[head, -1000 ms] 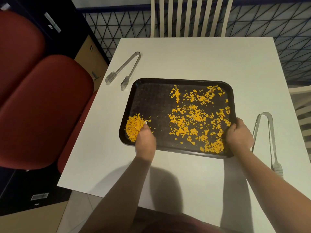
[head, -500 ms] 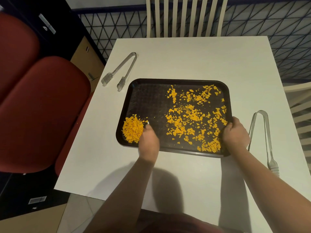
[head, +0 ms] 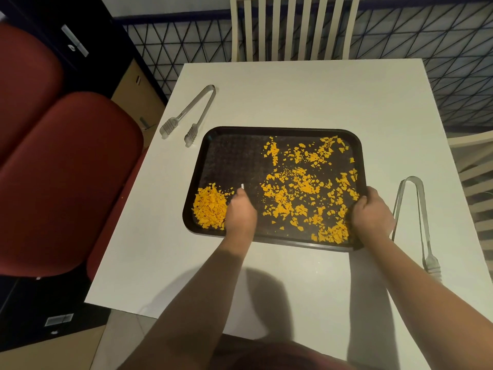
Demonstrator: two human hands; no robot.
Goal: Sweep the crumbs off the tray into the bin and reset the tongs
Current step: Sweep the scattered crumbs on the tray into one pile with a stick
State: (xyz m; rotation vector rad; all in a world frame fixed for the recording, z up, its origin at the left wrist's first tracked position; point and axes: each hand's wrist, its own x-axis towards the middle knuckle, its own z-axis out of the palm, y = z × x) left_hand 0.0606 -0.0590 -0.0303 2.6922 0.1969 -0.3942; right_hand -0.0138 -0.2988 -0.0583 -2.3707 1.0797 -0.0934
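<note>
A black tray lies on the white table. Orange crumbs are scattered over its right half, and a crumb pile sits in its near left corner. My left hand rests inside the tray just right of the pile, fingers curled round a small white tool whose tip sticks out. My right hand grips the tray's near right rim. One pair of metal tongs lies beyond the tray's far left corner. A second pair of tongs lies right of the tray. No bin is in view.
The table is square, with its left edge close to the tray. A red padded chair stands to the left, a slatted pale chair at the far side, and another pale chair at the right.
My left hand has eased a little to the right, away from the crumb pile. My right hand keeps its grip on the tray rim. The view has shifted slightly.
</note>
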